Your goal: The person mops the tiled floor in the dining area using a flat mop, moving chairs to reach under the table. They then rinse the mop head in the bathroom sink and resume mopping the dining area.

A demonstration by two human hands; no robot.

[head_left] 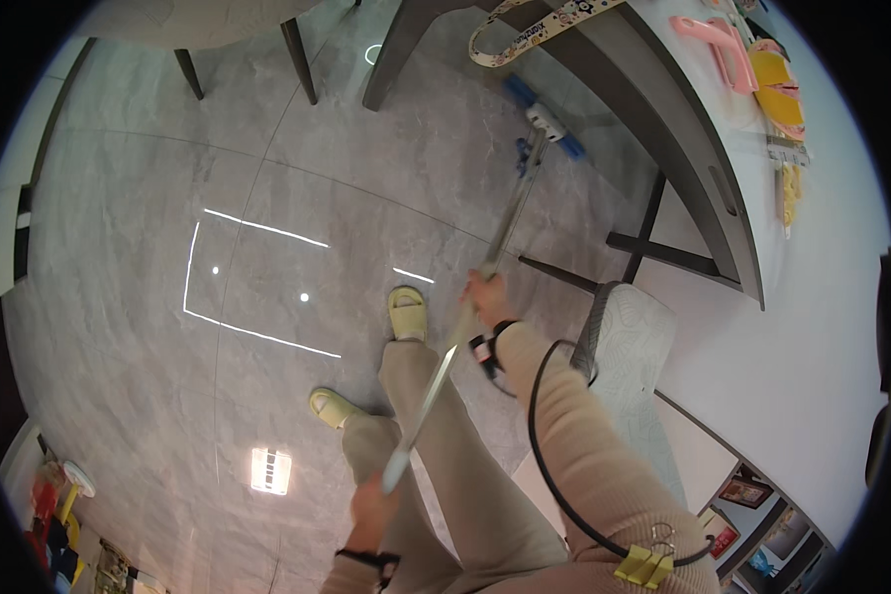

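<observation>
A mop with a long silver pole (432,404) slants from near my body up to the far right. Its blue head (547,119), with a white middle piece, rests on the grey tiled floor beside the dark table frame. My left hand (370,513) is closed round the pale grip at the near end of the pole. Farther along, my right hand (486,300) wraps the pole about midway. Both hands look slightly blurred, and a dark band circles each wrist.
A white table (703,109) with a dark curved frame stands at the right, holding a pink tool (720,49) and a yellow item (777,89). A grey cushioned seat (634,342) is beside my right arm. A chair's dark legs (297,61) stand at the far left.
</observation>
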